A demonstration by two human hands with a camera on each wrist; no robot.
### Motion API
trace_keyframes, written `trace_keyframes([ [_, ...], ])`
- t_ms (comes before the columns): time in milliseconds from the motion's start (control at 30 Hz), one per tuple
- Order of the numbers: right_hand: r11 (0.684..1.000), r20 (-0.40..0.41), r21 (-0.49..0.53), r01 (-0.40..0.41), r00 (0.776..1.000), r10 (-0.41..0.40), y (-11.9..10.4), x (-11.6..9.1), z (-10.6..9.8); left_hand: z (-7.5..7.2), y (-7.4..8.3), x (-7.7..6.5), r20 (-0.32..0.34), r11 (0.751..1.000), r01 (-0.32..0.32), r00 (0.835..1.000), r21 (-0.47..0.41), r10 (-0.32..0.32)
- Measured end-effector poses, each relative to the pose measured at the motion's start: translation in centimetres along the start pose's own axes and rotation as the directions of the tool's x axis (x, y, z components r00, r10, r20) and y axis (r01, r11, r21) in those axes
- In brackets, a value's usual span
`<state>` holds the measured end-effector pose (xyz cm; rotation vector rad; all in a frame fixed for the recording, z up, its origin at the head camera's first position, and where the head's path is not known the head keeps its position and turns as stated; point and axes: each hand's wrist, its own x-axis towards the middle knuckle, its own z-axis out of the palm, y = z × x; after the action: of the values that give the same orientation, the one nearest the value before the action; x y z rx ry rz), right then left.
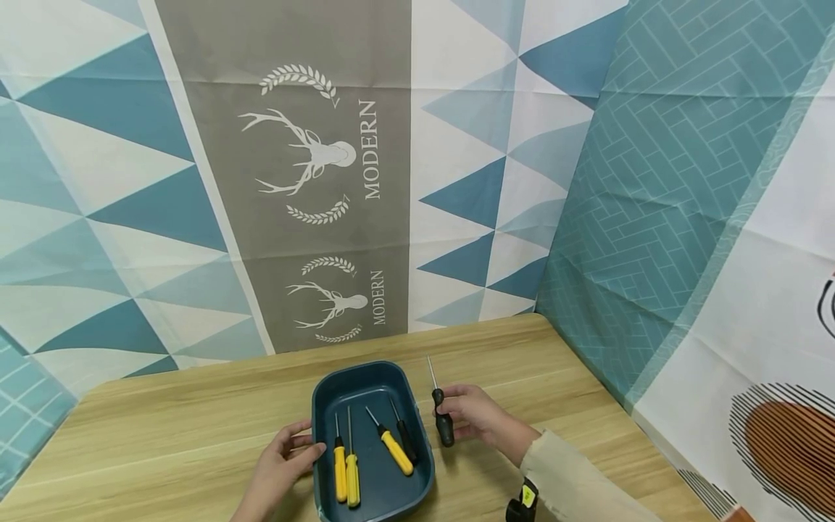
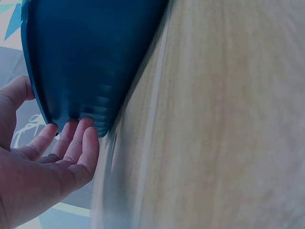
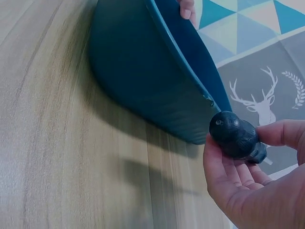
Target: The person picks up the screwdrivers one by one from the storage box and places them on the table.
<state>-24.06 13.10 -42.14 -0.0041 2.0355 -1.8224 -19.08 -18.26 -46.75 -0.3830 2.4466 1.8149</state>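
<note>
Screwdriver (image 1: 445, 428) in the right hand (image 1: 479, 417): smooth black plastic handle, satin finish; bare metal shaft. Tray (image 1: 375, 484) at the left hand (image 1: 279, 464): moulded blue plastic, smooth, low sheen, outer wall rippled near that hand. Yellow screwdrivers (image 1: 396, 451) between the hands: glossy plastic handles, thin metal shafts. Worktop (image 1: 215, 420) beneath both hands: wood-grain surface, smooth. Sleeve (image 1: 577, 478) behind the right hand: matt cloth, wrinkled. Wall hanging (image 1: 457, 130) beyond both hands: printed cloth, matt, creased.

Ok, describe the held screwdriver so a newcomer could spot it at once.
At the wooden table, find the dark blue tray. Just right of it, the right hand grips the black-handled screwdriver. Four others lie inside the tray; only this one is outside.
</note>
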Motion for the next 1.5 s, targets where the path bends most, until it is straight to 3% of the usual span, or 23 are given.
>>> trace_keyframes([
  [633,1.0,-0.005,-0.018,0.003,1.0,-0.003,1.0,0.2,-1.0,0.0,0.1,-0.1,0.006,1.0,-0.015,1.0,0.003,0.014],
  [1500,0.998,-0.094,-0.056,-0.042,0.995,0.037,2.9,1.6,-2.1,0.1,-0.2,-0.1,-0.003,1.0,-0.025,1.0,-0.009,0.025],
])
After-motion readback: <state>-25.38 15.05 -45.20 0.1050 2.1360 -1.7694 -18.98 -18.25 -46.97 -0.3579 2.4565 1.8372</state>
